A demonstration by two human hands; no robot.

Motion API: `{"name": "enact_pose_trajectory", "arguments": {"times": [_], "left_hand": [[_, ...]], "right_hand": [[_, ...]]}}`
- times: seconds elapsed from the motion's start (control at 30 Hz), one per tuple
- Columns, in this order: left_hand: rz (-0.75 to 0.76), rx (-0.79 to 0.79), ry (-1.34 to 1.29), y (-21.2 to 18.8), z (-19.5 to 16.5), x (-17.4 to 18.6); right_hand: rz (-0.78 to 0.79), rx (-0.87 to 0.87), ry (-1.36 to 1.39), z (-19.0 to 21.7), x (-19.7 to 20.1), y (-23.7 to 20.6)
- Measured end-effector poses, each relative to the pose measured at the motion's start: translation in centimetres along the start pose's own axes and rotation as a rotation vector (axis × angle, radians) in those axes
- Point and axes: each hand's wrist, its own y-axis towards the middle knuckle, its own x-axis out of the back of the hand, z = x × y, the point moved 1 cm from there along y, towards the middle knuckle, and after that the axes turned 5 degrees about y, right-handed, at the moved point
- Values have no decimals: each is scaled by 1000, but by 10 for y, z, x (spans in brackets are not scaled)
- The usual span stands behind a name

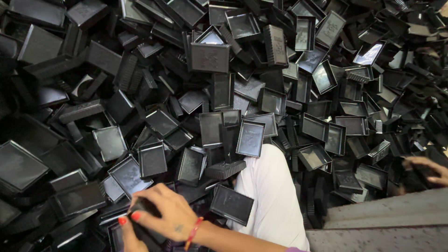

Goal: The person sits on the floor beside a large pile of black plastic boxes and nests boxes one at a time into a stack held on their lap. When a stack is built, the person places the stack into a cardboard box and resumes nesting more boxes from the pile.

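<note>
Hands: both at the bottom left of the frame, pressed together over one dark piece; the right hand [170, 215] lies on top with fingers curled down around it, a red thread band at its wrist, and the left hand [125, 233] comes up from below, only its thumb and painted nails showing, clamped on the same piece.
Held piece: a black plastic tray [142, 209], low in the lower left, mostly covered by the fingers; only a dark corner and edge show.
Axis: its long side seems to run from upper left to lower right under the knuckles; which way its open face points cannot be told.
Heap: a huge pile of black trays [252, 93] fills nearly the whole frame, rectangular, shallow, some ribbed on the outside, lying tilted, on edge, face up and face down, touching and overlapping.
Near the hands: a tray face down [231, 204] just to the right of the wrist; open trays just above the knuckles.
Leg: a white trouser leg [273, 196] rises from the bottom centre into the heap.
Surface: a grey, worn ledge [387, 221] at the lower right.
Other person: a hand [427, 170] at the right edge, above the ledge, among the trays.
</note>
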Motion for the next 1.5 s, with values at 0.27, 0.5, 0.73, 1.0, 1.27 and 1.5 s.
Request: {"name": "enact_pose_trajectory", "arguments": {"times": [0.27, 0.5, 0.73, 1.0, 1.27, 1.5], "left_hand": [[-28, -280, 469, 2, 0, 12], [-64, -187, 429, -19, -24, -2], [-165, -39, 964, -59, -82, -36], [-58, -197, 412, -53, -63, -25], [-343, -314, -129, -33, -72, 29], [-122, 265, -24, -14, -73, 10]], "right_hand": [[64, 8, -95, -13, -34, 26], [171, 18, -107, -27, -51, 21], [-182, -21, -110, -44, -46, 22], [-28, 224, -216, -79, -22, 52], [284, 530, -757, -5, -47, 81], [366, 200, -52, 14, -1, 50]]}}
